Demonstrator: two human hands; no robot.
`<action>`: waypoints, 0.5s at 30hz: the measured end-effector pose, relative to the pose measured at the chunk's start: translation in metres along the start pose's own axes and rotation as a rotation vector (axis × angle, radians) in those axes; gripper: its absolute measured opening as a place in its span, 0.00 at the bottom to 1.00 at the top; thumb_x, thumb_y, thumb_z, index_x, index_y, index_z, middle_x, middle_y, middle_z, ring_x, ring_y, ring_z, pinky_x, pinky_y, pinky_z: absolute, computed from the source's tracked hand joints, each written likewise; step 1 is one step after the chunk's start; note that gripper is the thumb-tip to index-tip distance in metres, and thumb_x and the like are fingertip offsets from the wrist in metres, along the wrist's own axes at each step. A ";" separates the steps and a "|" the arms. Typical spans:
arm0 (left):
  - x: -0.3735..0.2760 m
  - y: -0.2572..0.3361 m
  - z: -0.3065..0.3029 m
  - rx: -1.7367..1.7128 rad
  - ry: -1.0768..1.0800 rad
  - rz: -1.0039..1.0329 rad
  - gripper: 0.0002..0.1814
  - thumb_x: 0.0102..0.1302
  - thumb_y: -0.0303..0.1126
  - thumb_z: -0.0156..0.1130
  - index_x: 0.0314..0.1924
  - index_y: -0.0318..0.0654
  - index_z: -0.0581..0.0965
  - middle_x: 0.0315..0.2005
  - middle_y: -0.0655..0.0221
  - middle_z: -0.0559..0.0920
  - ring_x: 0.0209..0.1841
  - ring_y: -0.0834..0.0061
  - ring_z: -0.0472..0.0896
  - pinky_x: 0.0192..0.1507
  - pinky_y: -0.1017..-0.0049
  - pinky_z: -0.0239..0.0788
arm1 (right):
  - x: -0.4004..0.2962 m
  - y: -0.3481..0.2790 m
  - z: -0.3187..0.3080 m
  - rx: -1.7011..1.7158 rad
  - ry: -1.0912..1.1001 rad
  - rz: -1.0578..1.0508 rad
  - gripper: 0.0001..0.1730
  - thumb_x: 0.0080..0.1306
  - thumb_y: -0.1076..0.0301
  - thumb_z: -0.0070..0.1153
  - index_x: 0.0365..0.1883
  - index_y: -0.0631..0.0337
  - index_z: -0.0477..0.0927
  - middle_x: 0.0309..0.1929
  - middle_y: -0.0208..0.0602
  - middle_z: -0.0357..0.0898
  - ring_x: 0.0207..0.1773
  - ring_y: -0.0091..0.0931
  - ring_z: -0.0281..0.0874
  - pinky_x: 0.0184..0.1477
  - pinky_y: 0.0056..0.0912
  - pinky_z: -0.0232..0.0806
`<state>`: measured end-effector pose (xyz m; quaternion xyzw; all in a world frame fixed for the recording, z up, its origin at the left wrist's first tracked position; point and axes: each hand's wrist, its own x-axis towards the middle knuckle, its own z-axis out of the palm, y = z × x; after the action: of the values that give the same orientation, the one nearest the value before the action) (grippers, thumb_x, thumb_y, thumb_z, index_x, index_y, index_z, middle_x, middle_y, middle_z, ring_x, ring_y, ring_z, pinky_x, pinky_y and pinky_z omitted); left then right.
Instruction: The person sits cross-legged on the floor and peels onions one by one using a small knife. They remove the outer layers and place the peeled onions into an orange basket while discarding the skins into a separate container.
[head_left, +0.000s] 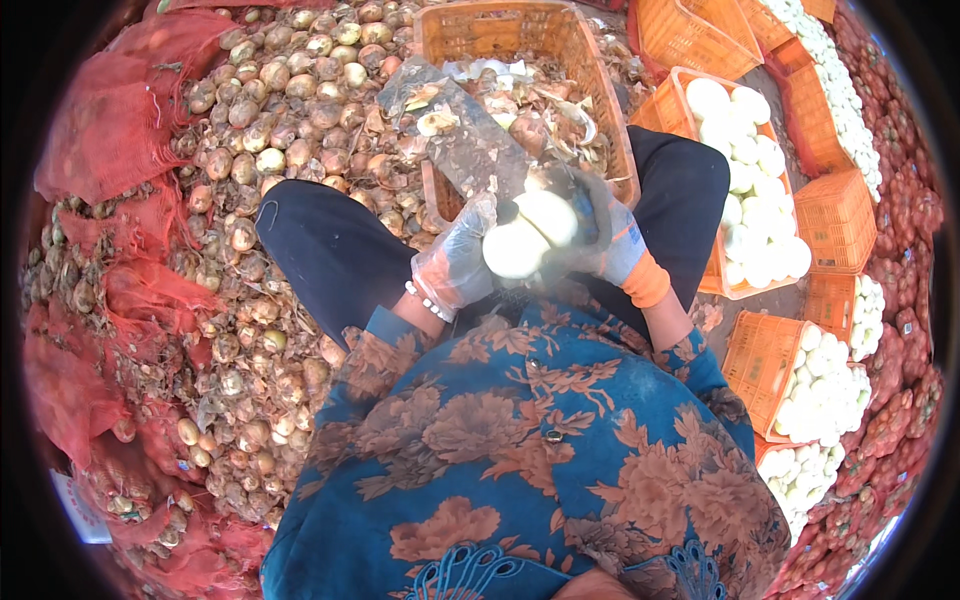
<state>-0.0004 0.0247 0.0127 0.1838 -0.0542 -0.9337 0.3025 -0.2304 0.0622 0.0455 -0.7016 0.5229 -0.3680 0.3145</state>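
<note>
Two peeled white onions, a nearer one (516, 249) and a farther one (549, 216), sit against each other between my hands. My left hand (459, 251), in a thin clear plastic glove, grips the nearer onion from the left. On the other side my right hand (604, 229), in a grey work glove with an orange cuff, curls around the pair; its fingers are blurred. A small dark thing (507, 212), too unclear to name, shows by my left fingertips. Just beyond lies a dirty grey board (480, 142) across an orange plastic crate (600, 67) holding onion skins (555, 112).
Unpeeled onions (255, 142) are heaped on the left, with red mesh sacks (112, 127) along their edge. Close on my right stands an orange crate of peeled onions (742, 180). More filled crates (757, 367) and stacked red onion sacks (885, 420) line the far right.
</note>
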 end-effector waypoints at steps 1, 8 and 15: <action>-0.001 0.000 -0.001 -0.012 -0.008 -0.002 0.26 0.76 0.44 0.62 0.66 0.34 0.74 0.60 0.57 0.82 0.56 0.61 0.85 0.55 0.61 0.83 | -0.002 0.001 0.001 0.055 0.016 0.037 0.52 0.53 0.56 0.82 0.72 0.64 0.69 0.62 0.41 0.80 0.63 0.30 0.79 0.63 0.35 0.73; -0.002 -0.002 -0.018 0.237 -0.083 0.047 0.41 0.73 0.57 0.61 0.71 0.27 0.69 0.61 0.51 0.81 0.57 0.58 0.85 0.59 0.60 0.82 | -0.004 0.009 -0.009 0.422 0.069 0.259 0.43 0.60 0.63 0.76 0.71 0.63 0.71 0.52 0.35 0.81 0.51 0.21 0.79 0.51 0.26 0.74; -0.013 -0.003 -0.030 0.104 -0.109 -0.031 0.52 0.64 0.65 0.66 0.69 0.22 0.68 0.57 0.48 0.82 0.51 0.56 0.87 0.52 0.62 0.84 | -0.012 0.022 -0.008 0.813 0.047 0.407 0.43 0.65 0.52 0.68 0.71 0.70 0.70 0.43 0.34 0.83 0.30 0.20 0.77 0.30 0.21 0.70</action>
<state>0.0189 0.0353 -0.0113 0.1490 -0.1160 -0.9428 0.2746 -0.2506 0.0677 0.0299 -0.3953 0.4702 -0.4899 0.6186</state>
